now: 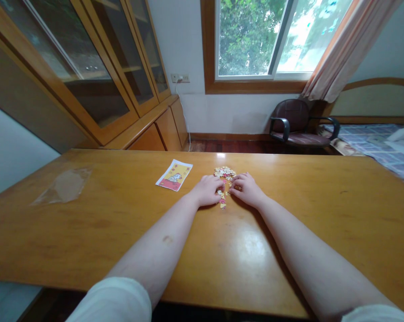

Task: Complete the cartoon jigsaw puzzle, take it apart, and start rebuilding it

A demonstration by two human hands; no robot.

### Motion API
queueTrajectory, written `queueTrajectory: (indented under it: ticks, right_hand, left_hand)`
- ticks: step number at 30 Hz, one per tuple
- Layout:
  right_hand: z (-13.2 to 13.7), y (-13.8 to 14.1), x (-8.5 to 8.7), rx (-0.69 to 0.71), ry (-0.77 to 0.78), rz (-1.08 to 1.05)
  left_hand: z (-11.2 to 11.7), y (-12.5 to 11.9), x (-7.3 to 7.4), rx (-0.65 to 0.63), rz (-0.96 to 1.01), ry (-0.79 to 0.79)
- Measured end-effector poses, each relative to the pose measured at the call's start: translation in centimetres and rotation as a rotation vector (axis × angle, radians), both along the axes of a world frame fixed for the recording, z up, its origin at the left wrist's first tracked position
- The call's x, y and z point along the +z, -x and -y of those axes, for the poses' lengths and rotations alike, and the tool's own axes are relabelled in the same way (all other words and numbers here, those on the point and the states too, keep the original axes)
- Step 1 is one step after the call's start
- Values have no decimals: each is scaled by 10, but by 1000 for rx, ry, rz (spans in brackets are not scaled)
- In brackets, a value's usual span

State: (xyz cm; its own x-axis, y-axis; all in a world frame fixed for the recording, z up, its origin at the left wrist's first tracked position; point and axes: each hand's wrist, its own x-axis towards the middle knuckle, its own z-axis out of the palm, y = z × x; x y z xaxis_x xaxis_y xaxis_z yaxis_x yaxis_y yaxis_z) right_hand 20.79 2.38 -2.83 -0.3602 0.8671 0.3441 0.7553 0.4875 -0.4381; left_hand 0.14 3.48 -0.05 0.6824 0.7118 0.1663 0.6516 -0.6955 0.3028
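Observation:
Small jigsaw puzzle pieces [225,172] lie in a loose heap at the middle of the wooden table, with a few more scattered toward me. My left hand [208,189] rests at the left of these, its fingers curled and its thumb by the puzzle pieces at its fingertips. Opposite it, my right hand [246,189] is bent inward with fingers and thumb closed around a puzzle piece, mostly hidden by the hand. One pink and yellow puzzle piece [222,205] lies nearer to me, between the wrists. A printed picture card [174,175] with a white cartoon animal lies left of my left hand.
A clear plastic bag [64,186] lies flat on the left of the table [121,223]. Beyond the far edge are a glass-door cabinet [148,105], an office chair [294,120] and a bed [372,138] below a curtained window.

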Motion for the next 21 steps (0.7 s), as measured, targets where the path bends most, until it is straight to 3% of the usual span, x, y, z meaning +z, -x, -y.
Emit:
queueTrajectory:
  ticks: [11, 18, 21]
  right_hand:
    - [-3, -3, -4, 2, -44, -36]
    - [-1, -3, 1, 41, -19, -34]
    - [0, -3, 3, 65, 12, -18]
  left_hand:
    - [-3, -1, -3, -24, 20, -9]
    - [-8, 1, -4, 192, 64, -14]
    - [-10, 2, -4, 194, 71, -5]
